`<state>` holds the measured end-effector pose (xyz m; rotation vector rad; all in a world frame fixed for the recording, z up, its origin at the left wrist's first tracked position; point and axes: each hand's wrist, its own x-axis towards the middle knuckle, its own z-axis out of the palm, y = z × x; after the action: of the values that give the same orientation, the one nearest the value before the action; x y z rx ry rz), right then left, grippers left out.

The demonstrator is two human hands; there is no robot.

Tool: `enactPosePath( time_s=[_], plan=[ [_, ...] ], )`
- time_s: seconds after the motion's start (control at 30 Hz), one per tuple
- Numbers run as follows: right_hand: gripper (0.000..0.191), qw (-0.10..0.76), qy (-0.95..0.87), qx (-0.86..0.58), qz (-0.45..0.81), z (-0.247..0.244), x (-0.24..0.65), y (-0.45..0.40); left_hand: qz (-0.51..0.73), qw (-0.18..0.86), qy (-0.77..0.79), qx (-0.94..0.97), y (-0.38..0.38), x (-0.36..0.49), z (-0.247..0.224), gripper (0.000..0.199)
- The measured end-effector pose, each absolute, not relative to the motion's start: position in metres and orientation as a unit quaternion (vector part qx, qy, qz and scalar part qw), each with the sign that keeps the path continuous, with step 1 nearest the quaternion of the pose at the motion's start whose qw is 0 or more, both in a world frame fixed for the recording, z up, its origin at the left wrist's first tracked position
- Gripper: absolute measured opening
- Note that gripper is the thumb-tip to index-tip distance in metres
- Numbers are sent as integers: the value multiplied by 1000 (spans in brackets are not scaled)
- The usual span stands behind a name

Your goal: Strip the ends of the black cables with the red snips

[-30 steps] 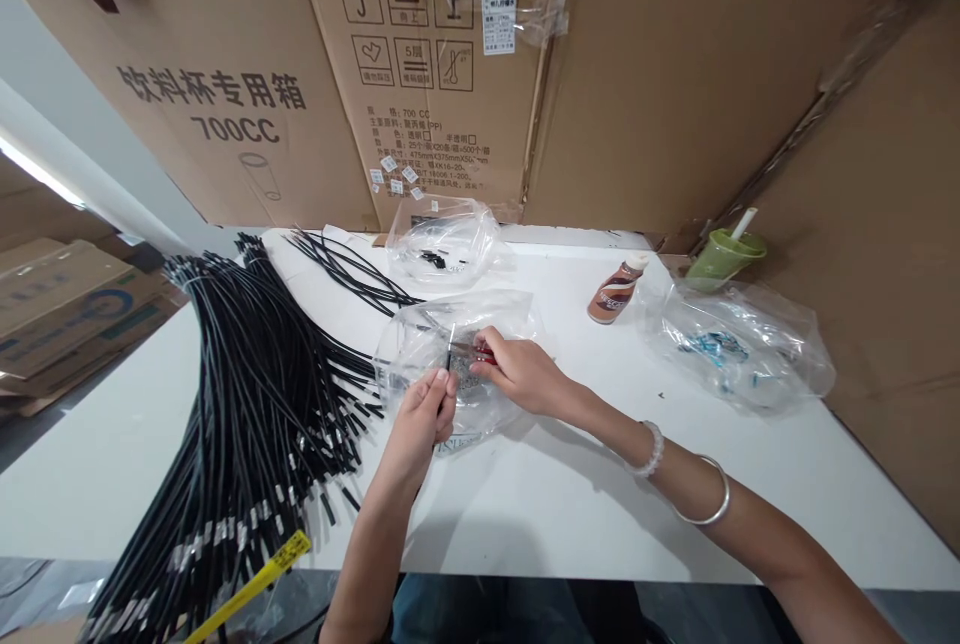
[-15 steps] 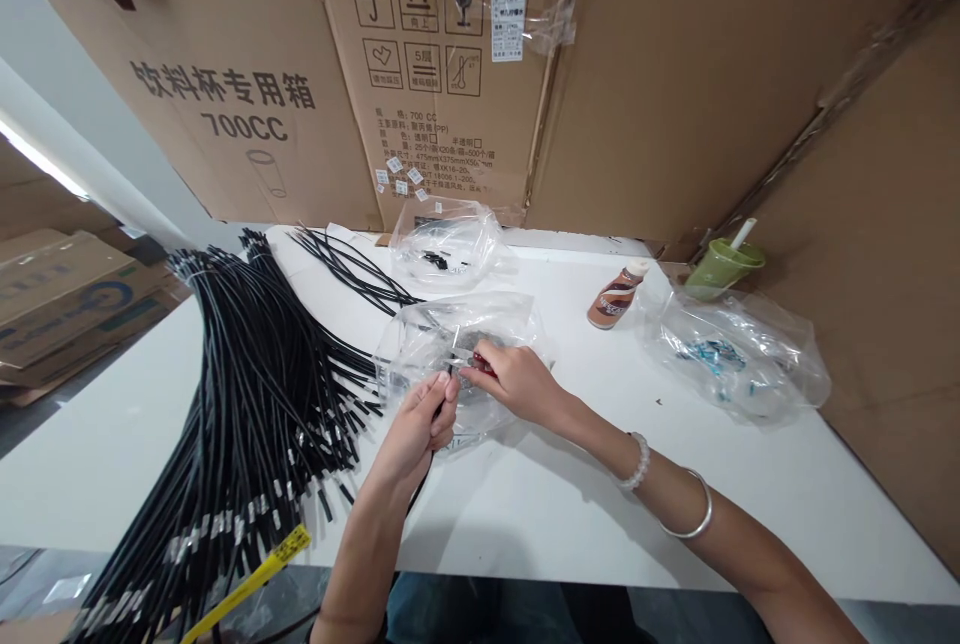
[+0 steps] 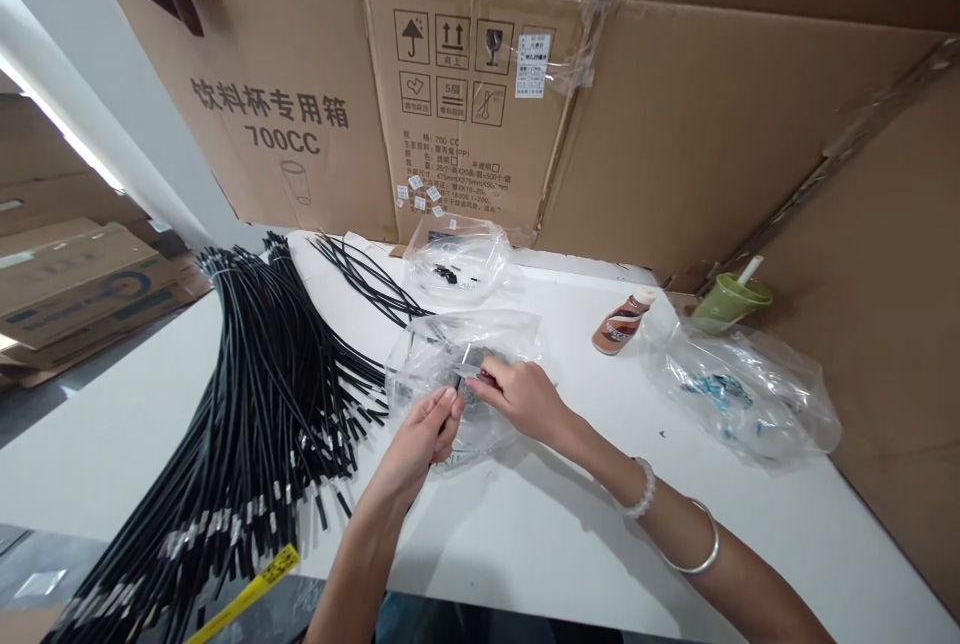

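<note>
My left hand (image 3: pixel 426 432) is closed, pinching a black cable (image 3: pixel 456 382) with its end pointing up. My right hand (image 3: pixel 525 398) is wrapped round a small red-handled tool (image 3: pixel 489 379), whose pale metal end meets the cable tip; fingers hide the rest, so its exact kind is unclear. Both hands are over a clear plastic bag (image 3: pixel 517 329) holding many small grey pieces. Left of them lies a large bundle of black cables (image 3: pixel 255 374) with metallic bands near their lower ends.
Behind the hands sits another clear bag (image 3: pixel 472 254) with small black parts. A brown bottle (image 3: pixel 622 322), a green cup (image 3: pixel 729 302) and a bag with blue pieces (image 3: pixel 765 404) stand to the right. Large cardboard (image 3: pixel 465 164) walls the back of the white table (image 3: pixel 600 524).
The view has shifted, so the scene sits slightly lower and further right. My hands keep the same hold on the cable and the red-handled tool.
</note>
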<state>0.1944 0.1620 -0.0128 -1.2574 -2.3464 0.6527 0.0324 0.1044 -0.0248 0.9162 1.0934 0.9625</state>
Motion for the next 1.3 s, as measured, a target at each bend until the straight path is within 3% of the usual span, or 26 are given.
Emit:
enactPosePath(
  time_s=[0.43,1.3],
  plan=[
    [39,181,-805,-506,250,-15,192,176,380,294,682,551,120,38,-31,25],
    [42,169,-792,-521,271,-25,197,182,244,121,741,614,122,44,-35,25]
  ],
)
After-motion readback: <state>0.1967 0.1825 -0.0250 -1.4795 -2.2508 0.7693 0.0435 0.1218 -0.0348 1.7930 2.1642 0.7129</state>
